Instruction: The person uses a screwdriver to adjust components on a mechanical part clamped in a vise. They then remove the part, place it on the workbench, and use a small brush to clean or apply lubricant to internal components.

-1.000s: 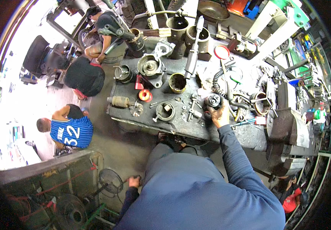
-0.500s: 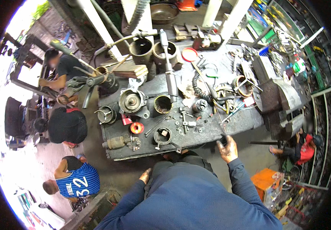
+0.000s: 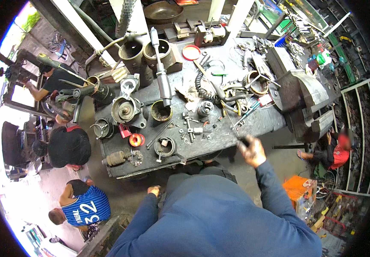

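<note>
Cluttered workshop w/ a dark greasy metal workbench (image 3: 236, 128) across the middle, seen from above. Right hand (image 3: 252, 150) is held at the bench's near right edge, closed around a small dark tool (image 3: 241, 140) whose thin shaft points up-left over the bench; exact kind can't be told. Left hand (image 3: 154, 190) is kept low by the body, below the near edge, fingers curled; whether anything is gripped can't be told. On the bench, far-left of the right hand, small bolts and fittings (image 3: 192, 128) are scattered; a round housing (image 3: 165, 146) sits near the front edge, an orange ring (image 3: 136, 139) to its left. A big bench vise (image 3: 301, 99) is mounted at the right end. Other people are seen at far left, one in a blue striped jersey (image 3: 85, 206).
</note>
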A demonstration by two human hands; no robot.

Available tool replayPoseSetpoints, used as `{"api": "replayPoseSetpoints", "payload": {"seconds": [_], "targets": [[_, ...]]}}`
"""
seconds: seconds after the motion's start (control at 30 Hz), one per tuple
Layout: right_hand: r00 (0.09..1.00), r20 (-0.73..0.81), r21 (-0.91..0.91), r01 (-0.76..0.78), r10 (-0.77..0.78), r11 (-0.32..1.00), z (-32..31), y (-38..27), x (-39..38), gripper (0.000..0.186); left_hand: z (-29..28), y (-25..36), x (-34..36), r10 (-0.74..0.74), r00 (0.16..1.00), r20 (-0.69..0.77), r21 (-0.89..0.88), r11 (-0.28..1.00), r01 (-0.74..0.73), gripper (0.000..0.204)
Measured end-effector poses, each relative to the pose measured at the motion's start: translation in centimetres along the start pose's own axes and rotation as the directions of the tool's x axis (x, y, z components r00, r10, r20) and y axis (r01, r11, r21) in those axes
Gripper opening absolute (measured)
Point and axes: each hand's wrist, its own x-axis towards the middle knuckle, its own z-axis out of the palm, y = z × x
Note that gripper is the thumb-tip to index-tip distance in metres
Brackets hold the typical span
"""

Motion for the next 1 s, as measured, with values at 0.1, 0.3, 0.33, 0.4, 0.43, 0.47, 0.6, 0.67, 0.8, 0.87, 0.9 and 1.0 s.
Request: {"api": "replayPoseSetpoints", "payload": {"seconds": [0.1, 0.3, 0.33, 0.4, 0.43, 0.47, 0.6, 0.67, 0.8, 0.87, 0.9, 1.0], "targets": [[0.966, -0.150, 0.029, 0.217, -0.211, 0.976, -2.0, 0.9, 10.2, 0.020, -1.0, 2.6, -2.4, -0.244, 0.967, -0.066, -0.366, 0.908, 0.204, 0.018], [0.902, -0.032, -0.467, 0.367, -0.430, 0.804, -0.1, -1.9, 26.9, 0.020, -4.1, 1.8, -6.1, -0.165, 0.931, -0.327, -0.481, 0.876, -0.014, 0.012], [0.905, 0.047, -0.448, 0.398, -0.424, 0.801, 0.0, -0.9, 29.5, 0.022, -5.1, 4.1, -7.7, -0.203, 0.909, -0.364, -0.500, 0.866, -0.007, 0.011], [0.902, 0.111, -0.460, 0.419, -0.417, 0.783, 2.1, 1.2, 33.0, 0.032, -7.8, 6.1, -10.9, -0.220, 0.826, -0.518, -0.537, 0.835, -0.115, 0.008], [0.891, 0.211, -0.533, 0.449, -0.401, 0.717, 3.4, 0.8, 33.8, 0.032, -9.2, 4.6, -12.6, -0.124, 0.760, -0.638, -0.541, 0.775, -0.327, 0.005], [0.906, 0.283, -0.596, 0.422, -0.314, 0.683, 3.8, 0.7, 34.4, 0.033, -10.4, 7.0, -14.5, -0.150, 0.679, -0.719, -0.529, 0.751, -0.394, 0.005], [0.917, 0.281, -0.616, 0.399, -0.283, 0.679, 5.6, 0.7, 34.7, 0.030, -17.0, 15.2, -24.5, 0.125, 0.277, -0.953, -0.046, 0.842, -0.538, 0.014], [0.927, 0.260, -0.594, 0.374, -0.270, 0.712, 5.4, 0.3, 35.9, 0.029, -18.1, 25.0, -30.8, 0.284, 0.124, -0.951, 0.167, 0.806, -0.568, 0.019], [0.916, 0.032, -0.350, 0.385, -0.399, 0.854, 2.4, -1.4, 38.4, 0.028, -18.2, 42.5, -36.0, 0.613, -0.135, -0.778, 0.450, 0.394, -0.802, 0.025], [0.802, -0.151, -0.124, 0.564, -0.577, 0.817, 0.5, -5.8, 38.3, 0.034, -20.2, 49.6, -35.8, 0.819, -0.209, -0.534, 0.719, 0.309, -0.623, 0.027], [0.772, -0.160, 0.042, 0.628, -0.615, 0.777, -1.3, -11.1, 35.6, 0.034, -22.0, 52.1, -33.4, 0.870, -0.133, -0.475, 0.759, 0.328, -0.562, 0.029], [0.689, -0.181, 0.139, 0.724, -0.701, 0.676, -4.2, -18.9, 32.9, 0.026, -26.7, 60.2, -24.5, 0.829, 0.325, -0.454, 0.795, 0.542, -0.272, 0.038]]}}
